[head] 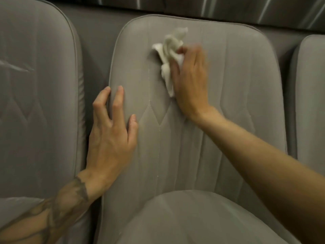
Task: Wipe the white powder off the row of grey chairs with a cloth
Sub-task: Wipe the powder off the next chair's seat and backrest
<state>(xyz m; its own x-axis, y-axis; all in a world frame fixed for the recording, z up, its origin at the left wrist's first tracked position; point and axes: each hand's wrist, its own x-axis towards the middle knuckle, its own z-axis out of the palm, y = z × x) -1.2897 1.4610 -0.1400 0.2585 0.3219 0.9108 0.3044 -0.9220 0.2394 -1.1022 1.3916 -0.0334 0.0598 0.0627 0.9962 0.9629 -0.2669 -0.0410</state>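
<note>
A row of grey padded chairs fills the view. The middle chair (228, 103) lies straight below me, its seat cushion (184, 217) bulging at the bottom. My right hand (190, 80) presses a crumpled white cloth (168, 51) against the upper part of that chair; the hand is motion-blurred. Faint white powder specks (159, 131) sit along the stitched seams near the centre. My left hand (112, 136) rests flat on the chair's left edge with fingers spread and holds nothing.
A second grey chair (38, 95) stands to the left and the edge of a third (309, 103) shows at the right. A dark gap runs between the chairs. A dark striped surface (228, 9) lies beyond the chair tops.
</note>
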